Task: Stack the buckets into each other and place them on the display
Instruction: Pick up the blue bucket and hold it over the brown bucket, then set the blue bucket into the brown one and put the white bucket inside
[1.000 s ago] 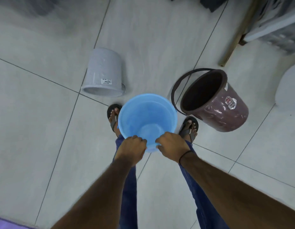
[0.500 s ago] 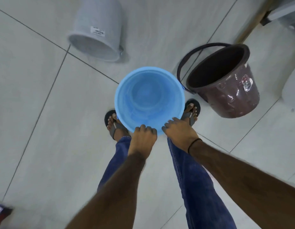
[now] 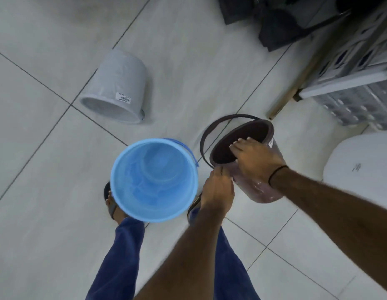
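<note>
Three buckets are seen on the tiled floor [image 3: 47, 213]. The blue bucket [image 3: 154, 180] stands upright by the feet, released by both hands. The brown bucket [image 3: 248, 161], tilted on its right, is grasped at the rim by the right hand [image 3: 256, 160], fingers inside; its near edge is gripped by the left hand [image 3: 217, 189]. The grey bucket [image 3: 116, 87] lies on its side, far left.

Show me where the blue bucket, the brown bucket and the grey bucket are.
blue bucket [image 3: 145, 191]: head view, inner wall.
brown bucket [image 3: 259, 193]: head view, outer side wall.
grey bucket [image 3: 121, 76]: head view, outer side wall.
</note>
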The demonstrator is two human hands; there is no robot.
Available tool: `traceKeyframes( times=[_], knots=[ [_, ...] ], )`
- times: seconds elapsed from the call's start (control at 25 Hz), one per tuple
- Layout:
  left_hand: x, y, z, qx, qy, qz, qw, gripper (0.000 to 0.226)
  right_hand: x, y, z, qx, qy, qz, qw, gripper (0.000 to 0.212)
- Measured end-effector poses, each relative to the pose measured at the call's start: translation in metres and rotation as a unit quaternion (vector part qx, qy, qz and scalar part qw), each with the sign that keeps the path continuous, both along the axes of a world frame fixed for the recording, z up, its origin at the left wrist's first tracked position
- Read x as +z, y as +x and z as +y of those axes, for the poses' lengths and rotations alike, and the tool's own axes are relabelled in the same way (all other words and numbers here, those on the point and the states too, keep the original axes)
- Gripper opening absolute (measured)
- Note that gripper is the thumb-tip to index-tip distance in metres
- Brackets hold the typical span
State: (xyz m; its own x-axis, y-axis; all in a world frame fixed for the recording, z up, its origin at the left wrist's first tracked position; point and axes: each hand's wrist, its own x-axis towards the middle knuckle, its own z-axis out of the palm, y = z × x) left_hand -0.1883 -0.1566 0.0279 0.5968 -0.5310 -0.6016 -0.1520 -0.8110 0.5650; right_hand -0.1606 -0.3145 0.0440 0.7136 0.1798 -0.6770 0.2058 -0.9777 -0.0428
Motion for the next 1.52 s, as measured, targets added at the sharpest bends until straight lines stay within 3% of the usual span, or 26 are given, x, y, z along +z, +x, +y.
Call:
traceKeyframes(
  times=[0.12,0.2,0.36,0.56,0.76,1.04,1.16,1.28,1.4,1.52],
  knots=[
    [-0.051,0.000,-0.041,0.020,-0.011,0.050,0.998,0.049,-0.035,0.003,-0.051,0.093,-0.054,0.070,0.992,0.044],
    [-0.075,-0.005,-0.054,-0.004,-0.016,0.066,0.998,0.039,-0.042,-0.004,-0.072,0.118,-0.040,0.111,0.986,0.035],
    [-0.059,-0.005,-0.057,-0.055,-0.022,0.047,0.997,0.018,-0.017,-0.014,-0.084,0.083,0.004,0.128,0.988,0.025],
    [-0.008,0.030,-0.058,-0.154,-0.022,-0.109,0.982,0.048,0.034,-0.012,-0.098,0.050,0.044,0.028,0.997,0.020],
    [-0.015,0.051,-0.058,-0.306,-0.004,-0.198,0.931,0.046,0.022,-0.032,-0.082,-0.004,0.013,0.031,0.999,0.022],
    [-0.059,0.032,-0.051,-0.440,0.033,-0.196,0.876,0.042,-0.032,-0.078,-0.062,-0.051,-0.001,0.044,0.998,0.020],
    [-0.043,0.037,-0.048,-0.458,0.052,-0.191,0.867,0.031,-0.029,-0.090,-0.058,-0.154,0.008,0.028,0.988,0.033],
    [0.009,0.076,-0.037,-0.491,0.060,-0.199,0.846,0.028,0.010,-0.090,-0.030,-0.342,0.038,0.006,0.939,0.058],
    [0.075,0.135,-0.017,-0.542,0.068,-0.199,0.814,0.039,0.066,-0.061,0.019,-0.541,0.104,0.022,0.834,0.054],
    [0.115,0.206,0.010,-0.601,0.088,-0.237,0.758,0.038,0.100,-0.010,0.086,-0.660,0.175,0.039,0.730,0.048]
  ],
)
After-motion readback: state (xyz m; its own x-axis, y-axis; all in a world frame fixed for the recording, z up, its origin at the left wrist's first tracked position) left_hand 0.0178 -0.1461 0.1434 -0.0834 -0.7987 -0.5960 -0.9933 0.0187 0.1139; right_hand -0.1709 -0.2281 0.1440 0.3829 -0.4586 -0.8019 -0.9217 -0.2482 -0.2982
